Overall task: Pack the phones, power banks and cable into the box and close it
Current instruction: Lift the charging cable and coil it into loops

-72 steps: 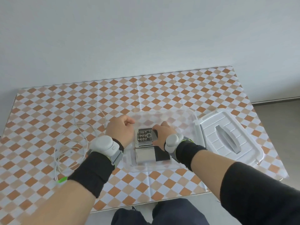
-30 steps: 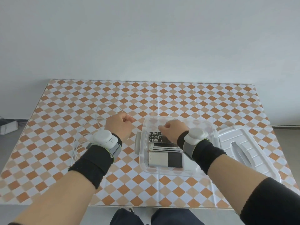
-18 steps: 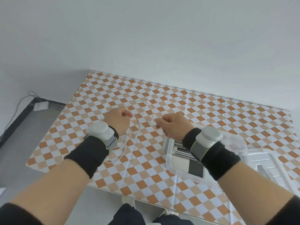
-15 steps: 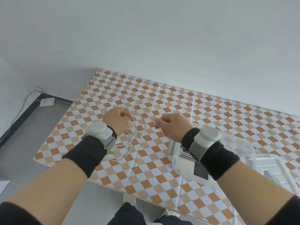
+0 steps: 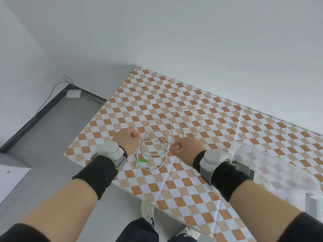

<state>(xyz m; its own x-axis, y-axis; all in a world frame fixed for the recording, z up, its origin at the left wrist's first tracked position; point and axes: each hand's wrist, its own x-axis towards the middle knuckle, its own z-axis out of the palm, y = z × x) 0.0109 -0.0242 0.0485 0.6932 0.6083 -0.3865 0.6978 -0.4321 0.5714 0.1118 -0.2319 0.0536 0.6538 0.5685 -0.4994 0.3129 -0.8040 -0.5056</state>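
A thin white cable [image 5: 158, 137] with a green tag lies in loose loops on the checkered table [image 5: 174, 95]. My left hand [image 5: 126, 141] is fisted at the loops' left side and pinches a strand. My right hand [image 5: 187, 151] is fisted at the right side and pinches another strand. Behind my right wrist stands the clear plastic box [image 5: 272, 165]; a dark phone [image 5: 243, 169] shows inside it. The rest of the box's contents are hidden by my arm and blur.
The table's left corner and near edge are close to my left wrist. A sliver of the white lid [image 5: 312, 205] shows at the right edge. On the grey floor at left lie a white adapter [image 5: 73, 93] and wires. My shoes [image 5: 146, 212] are below the table edge.
The view has swung left from the box to the cable. My right hand left the phones in the box and came to the cable. Both hands now pinch its strands.
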